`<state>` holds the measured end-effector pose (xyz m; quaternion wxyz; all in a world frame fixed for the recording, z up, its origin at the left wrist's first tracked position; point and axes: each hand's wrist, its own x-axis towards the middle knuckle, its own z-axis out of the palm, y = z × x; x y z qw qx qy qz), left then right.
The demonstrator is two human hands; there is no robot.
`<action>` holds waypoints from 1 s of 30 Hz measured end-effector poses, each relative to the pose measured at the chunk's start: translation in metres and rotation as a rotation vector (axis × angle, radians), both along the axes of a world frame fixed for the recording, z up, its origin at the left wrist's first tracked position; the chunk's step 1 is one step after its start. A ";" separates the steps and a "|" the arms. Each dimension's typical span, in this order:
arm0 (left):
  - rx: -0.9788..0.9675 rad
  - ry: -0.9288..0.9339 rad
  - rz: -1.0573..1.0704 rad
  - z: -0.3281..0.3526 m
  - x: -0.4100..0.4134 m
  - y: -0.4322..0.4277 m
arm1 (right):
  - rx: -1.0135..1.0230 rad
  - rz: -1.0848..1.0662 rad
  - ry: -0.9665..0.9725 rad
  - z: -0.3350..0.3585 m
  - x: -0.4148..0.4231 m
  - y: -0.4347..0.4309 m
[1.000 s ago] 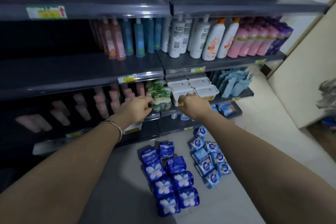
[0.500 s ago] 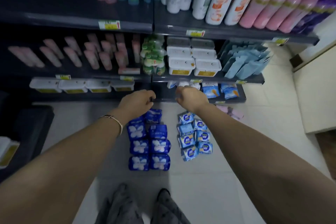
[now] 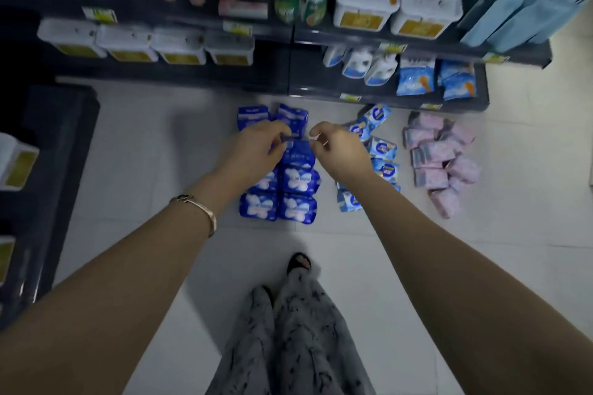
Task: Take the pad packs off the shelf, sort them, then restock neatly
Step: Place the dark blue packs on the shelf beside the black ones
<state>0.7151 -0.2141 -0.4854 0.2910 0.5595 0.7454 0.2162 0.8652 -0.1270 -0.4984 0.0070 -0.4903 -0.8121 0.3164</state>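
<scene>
Three sorted groups of pad packs lie on the pale floor in front of the shelf: dark blue packs (image 3: 296, 208) in two columns, light blue packs (image 3: 383, 148) to their right, and pink packs (image 3: 433, 155) furthest right. My left hand (image 3: 256, 152) and my right hand (image 3: 341, 152) hover close together above the dark blue group, fingers curled. A short dark strip (image 3: 290, 137) runs between their fingertips, pinched at both ends; what it is cannot be made out. The bottom shelf (image 3: 385, 99) holds a few light blue packs (image 3: 415, 75).
White tubs with yellow labels (image 3: 125, 42) line the lower left shelf, with more tubs (image 3: 365, 6) and blue packets (image 3: 513, 6) above. A dark low unit (image 3: 57, 144) stands at the left. My legs (image 3: 298, 330) are just behind the packs.
My view has tilted down from the shelves to the floor. Both hands came down from the shelf edge and now hover over the dark blue packs. The pink packs have come into sight.
</scene>
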 end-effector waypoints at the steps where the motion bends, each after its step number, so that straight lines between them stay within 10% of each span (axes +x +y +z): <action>1: 0.014 0.001 0.005 -0.013 0.000 -0.007 | -0.003 -0.006 0.015 -0.013 0.001 -0.007; 30: -0.098 0.387 -0.196 -0.510 0.042 -0.077 | 0.163 0.302 -0.097 -0.495 0.065 -0.064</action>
